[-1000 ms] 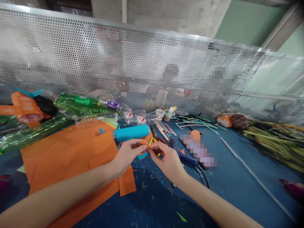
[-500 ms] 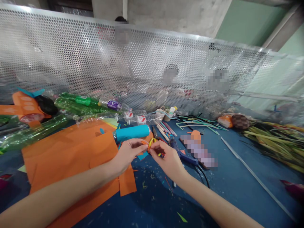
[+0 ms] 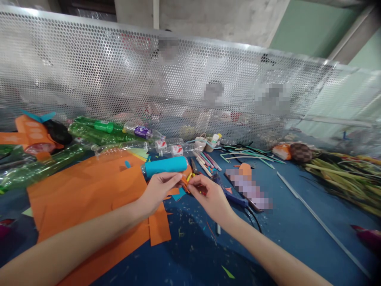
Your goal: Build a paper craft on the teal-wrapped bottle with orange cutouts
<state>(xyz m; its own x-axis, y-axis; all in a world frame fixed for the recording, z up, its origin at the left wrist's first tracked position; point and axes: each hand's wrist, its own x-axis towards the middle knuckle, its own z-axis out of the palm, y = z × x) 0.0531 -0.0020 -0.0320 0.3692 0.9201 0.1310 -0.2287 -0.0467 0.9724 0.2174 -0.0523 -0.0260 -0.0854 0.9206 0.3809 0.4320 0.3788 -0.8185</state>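
Note:
Between my two hands is a small orange strip (image 3: 185, 181), which looks like paper. The fingertips of my left hand (image 3: 162, 191) pinch its left end. My right hand (image 3: 210, 195) pinches the other end, its fingers curled. A small yellow piece shows just behind the right fingertips. Beyond my left hand lies a bottle wrapped in blue (image 3: 166, 167). Large orange sheets (image 3: 89, 198) spread under my left forearm. A dark blue glue gun (image 3: 236, 198) lies beside my right hand, its nozzle end partly hidden.
A phone (image 3: 248, 188) with a blurred screen lies right of the glue gun. Green and clear plastic bottles (image 3: 98, 133) crowd the back left. Coloured sticks (image 3: 208, 161) and two cups are behind my hands. A perforated metal screen (image 3: 184, 87) stands behind, with people beyond it.
My left fingertips have shifted slightly left, and more of the orange strip shows between the hands. A person behind the screen has moved right and lower.

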